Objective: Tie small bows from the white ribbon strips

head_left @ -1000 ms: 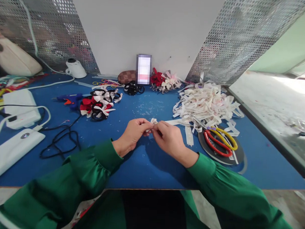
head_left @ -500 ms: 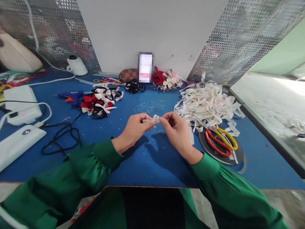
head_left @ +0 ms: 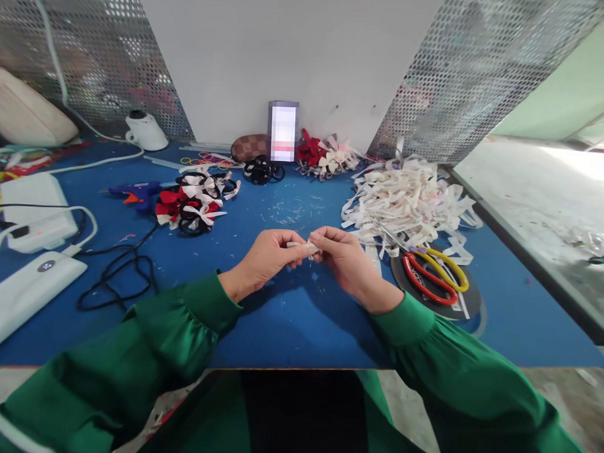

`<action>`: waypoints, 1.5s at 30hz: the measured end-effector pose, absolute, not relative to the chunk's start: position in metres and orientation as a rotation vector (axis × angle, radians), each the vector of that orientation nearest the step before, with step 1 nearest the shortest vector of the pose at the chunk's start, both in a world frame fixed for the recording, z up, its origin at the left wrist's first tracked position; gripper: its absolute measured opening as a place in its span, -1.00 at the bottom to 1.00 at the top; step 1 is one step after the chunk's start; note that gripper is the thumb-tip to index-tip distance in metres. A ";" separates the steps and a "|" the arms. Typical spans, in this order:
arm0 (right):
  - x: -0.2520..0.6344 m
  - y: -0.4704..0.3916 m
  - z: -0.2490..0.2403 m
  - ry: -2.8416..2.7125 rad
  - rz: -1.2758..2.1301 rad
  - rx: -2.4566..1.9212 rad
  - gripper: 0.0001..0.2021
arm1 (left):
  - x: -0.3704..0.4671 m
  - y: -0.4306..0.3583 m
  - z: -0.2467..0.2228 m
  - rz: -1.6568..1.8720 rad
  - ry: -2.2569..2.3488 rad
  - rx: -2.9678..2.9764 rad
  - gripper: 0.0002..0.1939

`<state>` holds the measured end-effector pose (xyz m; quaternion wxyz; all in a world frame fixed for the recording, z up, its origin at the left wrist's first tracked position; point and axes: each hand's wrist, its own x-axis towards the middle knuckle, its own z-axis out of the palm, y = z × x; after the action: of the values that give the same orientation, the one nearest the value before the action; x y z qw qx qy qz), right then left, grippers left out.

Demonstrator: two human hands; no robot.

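Between my two hands, over the middle of the blue table, is a small piece of white printed ribbon (head_left: 311, 248). My left hand (head_left: 268, 257) pinches it from the left between thumb and fingers. From the right, my right hand (head_left: 343, 259) pinches the same ribbon, its fingertips almost touching those of the left. Much of the ribbon is hidden by the fingers. To the right of my hands lies a heap of white printed ribbons (head_left: 406, 200). Scissors with red and yellow handles (head_left: 432, 276) rest beside it on a dark round disc (head_left: 458, 304).
Hair ties with red and white bows (head_left: 194, 199) and a blue glue gun (head_left: 139, 193) lie at left. Near the left edge are a white power bank (head_left: 29, 299) and a looped black cable (head_left: 119, 266). A lit phone (head_left: 283, 130) stands against the back panel (head_left: 288, 47).
My hands have come closer together, and the right fingers now cover more of the ribbon. The view has shifted slightly.
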<state>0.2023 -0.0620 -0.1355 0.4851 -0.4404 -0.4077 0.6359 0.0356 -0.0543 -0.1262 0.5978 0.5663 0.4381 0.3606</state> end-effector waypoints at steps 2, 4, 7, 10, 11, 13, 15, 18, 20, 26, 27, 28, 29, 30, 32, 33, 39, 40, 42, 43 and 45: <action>0.203 -0.061 -0.135 -1.053 1.431 -1.078 -0.71 | 0.035 -0.054 -0.127 0.834 1.035 1.294 -0.72; 0.203 -0.060 -0.135 -1.068 1.319 -1.095 -0.74 | 0.035 -0.053 -0.129 0.836 1.020 1.254 -0.68; 0.204 -0.058 -0.135 -1.052 1.234 -1.119 -0.77 | 0.035 -0.052 -0.129 0.884 1.013 1.182 -0.59; 0.204 -0.058 -0.136 -1.057 1.239 -1.136 -0.78 | 0.036 -0.051 -0.130 0.973 1.073 1.203 -0.65; 0.204 -0.059 -0.136 -1.071 1.247 -1.144 -0.77 | 0.036 -0.051 -0.130 1.001 1.096 1.226 -0.68; 0.204 -0.060 -0.135 -1.116 1.271 -1.156 -0.76 | 0.036 -0.051 -0.131 1.037 1.132 1.272 -0.71; 0.203 -0.061 -0.134 -1.176 1.312 -1.155 -0.75 | 0.035 -0.051 -0.132 1.042 1.158 1.325 -0.71; 0.203 -0.061 -0.133 -1.234 1.338 -1.159 -0.76 | 0.035 -0.051 -0.134 1.037 1.196 1.392 -0.73; 0.204 -0.062 -0.133 -1.241 1.332 -1.181 -0.78 | 0.035 -0.051 -0.134 1.058 1.221 1.376 -0.75; 0.202 -0.062 -0.133 -1.209 1.450 -1.163 -0.79 | 0.038 -0.052 -0.132 1.123 1.145 1.198 -0.73; 0.202 -0.061 -0.133 -1.201 1.450 -1.160 -0.79 | 0.038 -0.052 -0.131 1.117 1.133 1.169 -0.71; 0.202 -0.061 -0.133 -1.188 1.434 -1.161 -0.79 | 0.038 -0.052 -0.131 1.107 1.129 1.151 -0.69; 0.203 -0.061 -0.133 -1.173 1.410 -1.164 -0.79 | 0.038 -0.052 -0.131 1.089 1.127 1.148 -0.68; 0.203 -0.060 -0.134 -1.160 1.385 -1.167 -0.79 | 0.038 -0.052 -0.130 1.065 1.125 1.162 -0.68; 0.203 -0.060 -0.134 -1.159 1.357 -1.165 -0.78 | 0.037 -0.053 -0.130 1.017 1.116 1.200 -0.69; 0.203 -0.060 -0.134 -1.174 1.354 -1.159 -0.78 | 0.037 -0.053 -0.130 1.001 1.112 1.212 -0.71; 0.202 -0.060 -0.137 -1.237 1.270 -1.163 -0.78 | 0.038 -0.056 -0.133 0.966 1.132 1.278 -0.75; 0.202 -0.061 -0.138 -1.214 1.274 -1.164 -0.79 | 0.039 -0.056 -0.134 0.956 1.128 1.284 -0.76; 0.201 -0.061 -0.138 -1.138 1.302 -1.175 -0.79 | 0.040 -0.057 -0.135 0.945 1.114 1.279 -0.77; 0.200 -0.061 -0.138 -1.091 1.319 -1.180 -0.78 | 0.040 -0.057 -0.135 0.944 1.104 1.269 -0.77; 0.199 -0.062 -0.138 -0.993 1.370 -1.173 -0.77 | 0.041 -0.058 -0.136 0.942 1.081 1.236 -0.77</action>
<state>0.1992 -0.0616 -0.1381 0.5153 -0.4884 -0.4134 0.5701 0.0407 -0.0575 -0.1356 0.5844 0.5297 0.4635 0.4038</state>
